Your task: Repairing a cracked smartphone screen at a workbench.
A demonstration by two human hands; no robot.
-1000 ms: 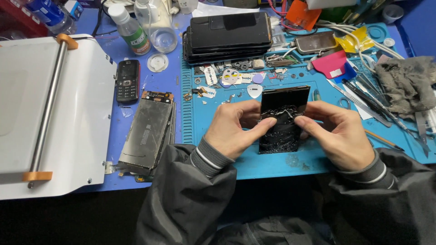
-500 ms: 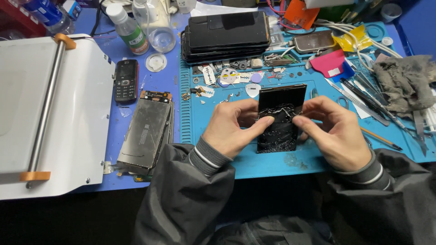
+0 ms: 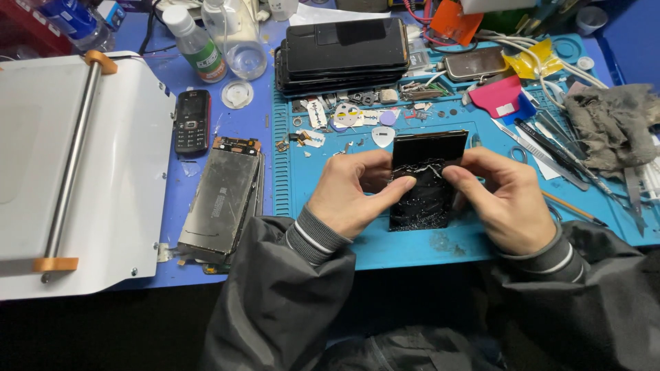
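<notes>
Underneath, cluttered blue repair mat.

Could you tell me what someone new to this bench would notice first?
Most striking is the shattered black phone screen, held between the left hand and right hand over the blue work mat at centre. To the left lies an opened phone chassis beside a white machine with a metal roller. Behind the hands sits a stack of dark phones.
</notes>
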